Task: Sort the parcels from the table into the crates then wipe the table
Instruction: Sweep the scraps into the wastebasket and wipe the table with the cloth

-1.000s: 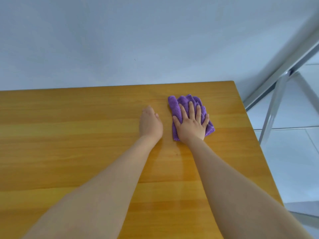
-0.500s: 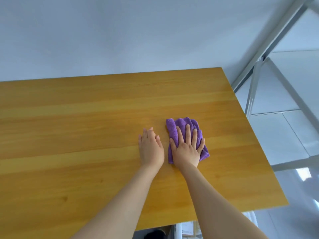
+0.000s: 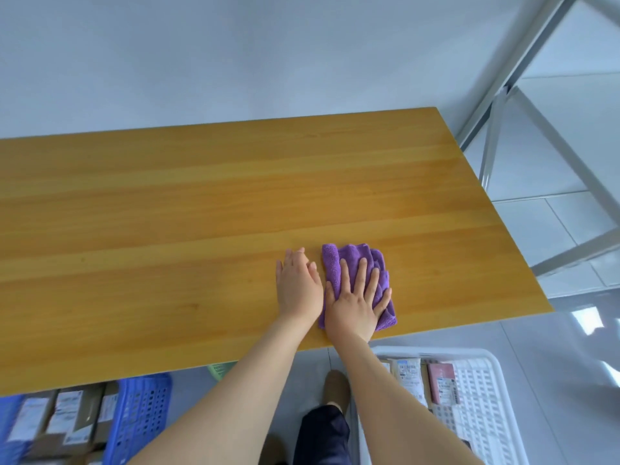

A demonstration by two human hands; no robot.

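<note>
right hand (image 3: 355, 303): it lies flat on the purple cloth (image 3: 349, 255). The fingers are straight and spread wide, and they press the cloth down onto the wood.
left hand (image 3: 298, 286): it lies flat on bare wood with straight fingers kept close together. It holds nothing. It is at 9 o'clock from the right hand, just beside it.
purple cloth: it is bunched up under the right hand. It sticks out past the fingers at 12 o'clock and past the little finger at 3 o'clock. It sits on the table, near the front edge.
table (image 3: 201, 213): a long top of yellow-brown wood. Both hands are at about 4 o'clock on it.
blue crate (image 3: 141, 411): on the floor at 7 o'clock from the hands, partly under the front edge. Brown boxes (image 3: 63, 417) with white labels are inside.
white crate (image 3: 479, 380): on the floor at 5 o'clock from the hands. Flat packets (image 3: 407, 374) with labels lie inside, and one is pinkish red.
green thing (image 3: 219, 369): it peeks out under the table edge at 6 o'clock. It is too blurry to name, maybe a packet.
shoe (image 3: 335, 387): brown, on the floor between the two arms, above a dark trouser leg.
metal frame (image 3: 503, 72): grey bars at 2 o'clock, past the right end of the table.
wall (image 3: 235, 55): pale and plain, at 12 o'clock behind the table.
</note>
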